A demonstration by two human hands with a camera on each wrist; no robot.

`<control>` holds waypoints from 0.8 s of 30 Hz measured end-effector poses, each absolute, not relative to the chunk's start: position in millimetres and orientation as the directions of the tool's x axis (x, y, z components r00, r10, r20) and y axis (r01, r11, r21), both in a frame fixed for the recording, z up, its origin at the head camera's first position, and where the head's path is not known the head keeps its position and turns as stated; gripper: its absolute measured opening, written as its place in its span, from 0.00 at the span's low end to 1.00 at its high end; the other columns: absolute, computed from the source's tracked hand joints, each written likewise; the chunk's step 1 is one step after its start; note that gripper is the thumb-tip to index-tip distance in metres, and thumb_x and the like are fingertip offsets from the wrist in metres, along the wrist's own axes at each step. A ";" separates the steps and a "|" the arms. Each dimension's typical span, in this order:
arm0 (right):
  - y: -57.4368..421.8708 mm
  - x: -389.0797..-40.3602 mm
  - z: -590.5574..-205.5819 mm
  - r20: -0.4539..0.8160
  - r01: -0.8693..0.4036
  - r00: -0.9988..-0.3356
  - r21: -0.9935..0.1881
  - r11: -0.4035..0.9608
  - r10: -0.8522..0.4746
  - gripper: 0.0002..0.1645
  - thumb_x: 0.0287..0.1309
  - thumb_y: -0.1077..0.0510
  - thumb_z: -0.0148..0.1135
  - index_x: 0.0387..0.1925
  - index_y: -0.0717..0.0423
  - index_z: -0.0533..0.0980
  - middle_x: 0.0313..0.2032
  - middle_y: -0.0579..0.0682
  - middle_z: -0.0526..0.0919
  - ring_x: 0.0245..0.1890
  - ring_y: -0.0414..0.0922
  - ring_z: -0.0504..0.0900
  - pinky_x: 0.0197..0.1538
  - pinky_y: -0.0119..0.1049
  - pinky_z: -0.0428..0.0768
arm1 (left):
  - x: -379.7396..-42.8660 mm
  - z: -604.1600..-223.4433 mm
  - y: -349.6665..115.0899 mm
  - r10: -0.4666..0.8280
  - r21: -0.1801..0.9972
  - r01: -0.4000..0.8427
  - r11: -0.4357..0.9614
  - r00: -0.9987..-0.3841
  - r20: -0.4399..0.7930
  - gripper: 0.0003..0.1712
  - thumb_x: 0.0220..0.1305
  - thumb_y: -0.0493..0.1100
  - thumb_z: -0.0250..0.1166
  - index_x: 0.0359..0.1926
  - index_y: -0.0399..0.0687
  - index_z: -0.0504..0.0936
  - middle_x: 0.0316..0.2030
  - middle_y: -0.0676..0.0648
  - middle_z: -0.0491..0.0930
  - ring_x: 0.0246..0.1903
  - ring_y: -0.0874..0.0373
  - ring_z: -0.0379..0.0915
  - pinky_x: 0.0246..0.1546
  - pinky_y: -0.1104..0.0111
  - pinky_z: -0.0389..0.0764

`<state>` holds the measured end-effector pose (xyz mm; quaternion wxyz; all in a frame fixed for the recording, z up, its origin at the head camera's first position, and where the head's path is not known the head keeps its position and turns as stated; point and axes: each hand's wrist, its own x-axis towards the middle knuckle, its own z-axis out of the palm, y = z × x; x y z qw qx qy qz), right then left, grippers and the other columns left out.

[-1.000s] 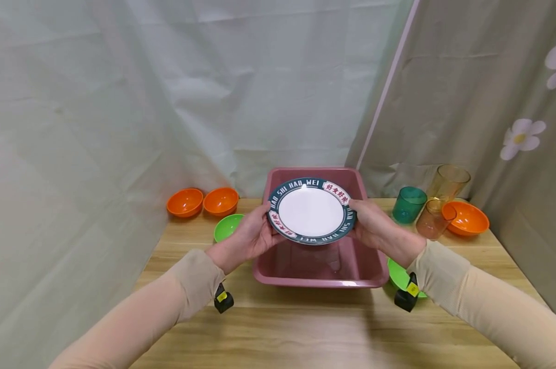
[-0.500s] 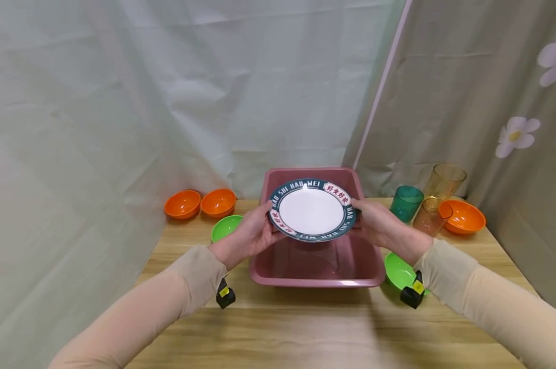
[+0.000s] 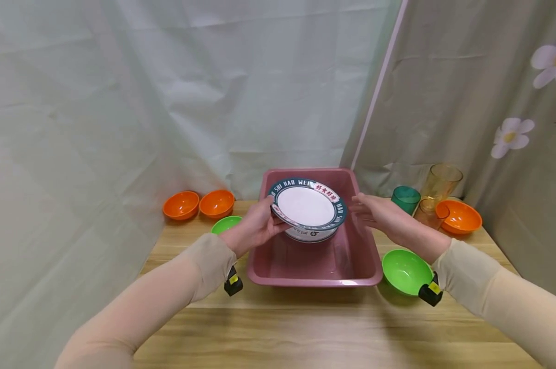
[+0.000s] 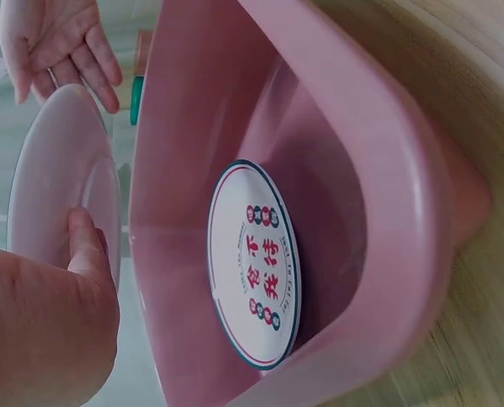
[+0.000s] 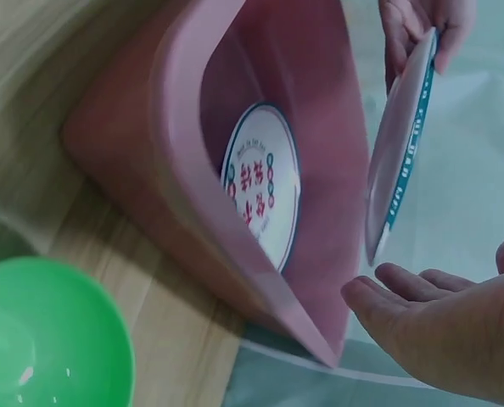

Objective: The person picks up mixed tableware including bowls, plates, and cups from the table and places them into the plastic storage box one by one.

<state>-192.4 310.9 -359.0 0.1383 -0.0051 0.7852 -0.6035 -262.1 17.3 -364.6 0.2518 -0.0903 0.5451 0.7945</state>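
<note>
My left hand (image 3: 257, 225) grips the left rim of a white plate (image 3: 307, 206) with a dark green lettered border, thumb on top and fingers underneath. The plate is held above a pink plastic basin (image 3: 315, 281) and tilts down toward its right. Inside the basin a second white plate (image 4: 256, 263), with red characters and a thin dark rim, leans at a slant; the held plate covers most of it in the head view. My right hand (image 3: 389, 220) hovers just right of the held plate, apart from its edge, fingers extended and nothing in it.
Two orange bowls (image 3: 181, 205) and a green bowl (image 3: 225, 224) sit left of the basin. To its right stand a larger green bowl (image 3: 406, 271), a teal cup (image 3: 405, 199), amber cups (image 3: 443, 180) and another orange bowl (image 3: 462, 217). Curtains (image 3: 278, 87) hang behind the wooden table (image 3: 305, 333).
My right hand has let go of the plate and drawn away to the right. The plate, held by the left hand alone, has shifted slightly left and tilted, exposing the lower plate.
</note>
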 end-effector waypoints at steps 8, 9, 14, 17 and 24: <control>310.6 -185.4 -358.5 -0.125 0.027 -0.979 -0.864 0.503 -0.162 0.44 0.80 0.36 0.38 0.79 0.63 0.53 0.75 0.67 0.60 0.75 0.66 0.56 0.73 0.64 0.55 | -265.7 -369.6 35.3 0.265 0.813 -0.505 -0.290 -0.858 -0.439 0.31 0.84 0.49 0.42 0.80 0.43 0.53 0.67 0.30 0.69 0.63 0.36 0.71 0.62 0.44 0.73; 309.6 -184.6 -358.7 -0.117 0.012 -0.980 -0.848 0.530 -0.164 0.45 0.79 0.35 0.38 0.79 0.63 0.53 0.75 0.66 0.59 0.75 0.66 0.55 0.73 0.65 0.54 | -266.0 -370.5 37.1 0.258 0.811 -0.506 -0.294 -0.859 -0.442 0.30 0.84 0.49 0.42 0.79 0.41 0.54 0.67 0.30 0.68 0.62 0.36 0.71 0.62 0.45 0.73; 306.5 -179.7 -362.3 -0.046 -0.091 -0.977 -0.788 0.610 -0.206 0.43 0.80 0.36 0.39 0.79 0.62 0.53 0.77 0.63 0.55 0.76 0.64 0.53 0.73 0.64 0.53 | -268.5 -377.1 46.8 0.251 0.788 -0.524 -0.322 -0.850 -0.463 0.28 0.84 0.46 0.41 0.76 0.36 0.58 0.64 0.28 0.69 0.62 0.37 0.72 0.61 0.47 0.76; 304.1 -177.0 -364.1 -0.006 -0.158 -0.971 -0.739 0.655 -0.241 0.42 0.80 0.38 0.40 0.79 0.61 0.54 0.77 0.62 0.56 0.76 0.64 0.55 0.73 0.64 0.56 | -269.8 -380.2 52.0 0.251 0.777 -0.536 -0.331 -0.844 -0.475 0.28 0.84 0.45 0.41 0.75 0.35 0.59 0.64 0.28 0.70 0.62 0.38 0.72 0.61 0.49 0.76; 300.4 -174.7 -370.5 0.045 -0.255 -0.954 -0.637 0.727 -0.295 0.41 0.80 0.38 0.42 0.79 0.61 0.54 0.76 0.64 0.58 0.75 0.65 0.56 0.72 0.64 0.58 | -272.7 -388.4 61.9 0.299 0.768 -0.537 -0.350 -0.841 -0.451 0.29 0.83 0.38 0.37 0.79 0.39 0.52 0.69 0.27 0.64 0.67 0.37 0.66 0.64 0.47 0.71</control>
